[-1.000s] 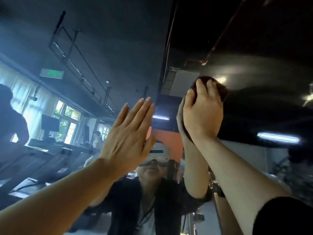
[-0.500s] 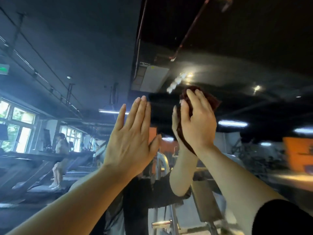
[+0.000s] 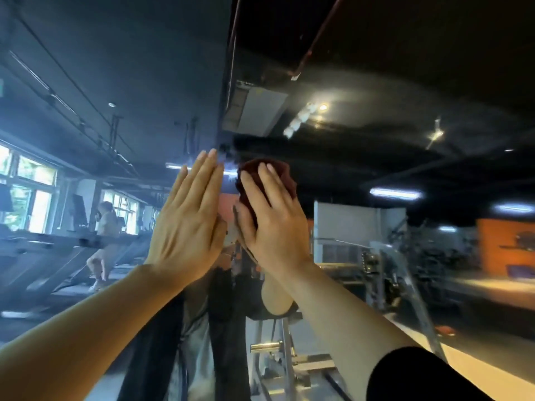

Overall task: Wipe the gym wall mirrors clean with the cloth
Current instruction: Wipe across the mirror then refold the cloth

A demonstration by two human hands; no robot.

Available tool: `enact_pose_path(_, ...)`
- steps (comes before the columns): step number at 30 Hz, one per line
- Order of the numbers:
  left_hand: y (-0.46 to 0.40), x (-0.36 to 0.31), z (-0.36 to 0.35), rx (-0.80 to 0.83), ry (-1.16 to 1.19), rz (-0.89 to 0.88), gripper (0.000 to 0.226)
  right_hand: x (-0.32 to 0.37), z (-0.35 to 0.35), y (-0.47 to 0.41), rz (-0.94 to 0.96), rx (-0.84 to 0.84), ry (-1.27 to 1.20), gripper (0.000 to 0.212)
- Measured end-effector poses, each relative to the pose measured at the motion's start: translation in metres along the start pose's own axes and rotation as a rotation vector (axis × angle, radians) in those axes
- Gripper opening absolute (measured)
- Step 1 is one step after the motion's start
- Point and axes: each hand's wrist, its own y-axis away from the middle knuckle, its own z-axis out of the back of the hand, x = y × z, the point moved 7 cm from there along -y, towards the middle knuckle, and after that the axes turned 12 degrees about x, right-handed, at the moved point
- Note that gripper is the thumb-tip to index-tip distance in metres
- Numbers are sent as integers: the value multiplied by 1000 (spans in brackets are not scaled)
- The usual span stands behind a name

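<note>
Right hand (image 3: 272, 224) presses dark red cloth (image 3: 262, 176) flat on mirror (image 3: 376, 134), high, fingers straight over bunched wad. Left hand (image 3: 185, 224) flat, fingers together, just left of cloth, holding nothing; mirror contact unclear. Risk: bare left palm smearing glass; bunched cloth leaving streaks.

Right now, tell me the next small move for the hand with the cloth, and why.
Probably slide the right hand sideways to the right, keeping the dark red cloth pressed flat to the mirror. The left hand, open with straight fingers, sits close on the cloth's left side and blocks that way, while hazy smears show on the glass up and to the right.
</note>
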Motion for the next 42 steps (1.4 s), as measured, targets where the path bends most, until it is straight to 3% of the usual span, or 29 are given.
enact_pose_path(2,19,-7,-5,69,-54,14,65,-32,9,23,19,8,44,46)
enact_pose_path(6,48,-28,-14,181,-142,14,69,-115,29,60,-403,-67,26,49)
enact_pose_path(9,61,-35,-14,212,-159,71,72,-105,24,50,-575,-95,-2,50)
enact_pose_path(11,69,-39,-15,231,-159,120,75,-67,18,35,-485,-93,-28,52)
enact_pose_path(15,86,-55,-22,247,-149,224,91,19,-9,32,-31,76,-68,51)
enact_pose_path(20,106,-86,-48,320,-130,321,118,-5,-1,62,170,110,-8,48)
enact_pose_path(28,104,-131,-85,372,-58,286,141,-175,42,124,-207,103,102,57)
enact_pose_path(32,103,-133,-88,406,-83,297,145,-216,51,155,-433,49,78,59)
enact_pose_path(36,104,-132,-79,397,-70,303,139,-170,41,158,-543,-19,-4,58)
enact_pose_path(42,155,-99,-50,400,-67,383,137,-46,5,145,-316,61,-70,53)
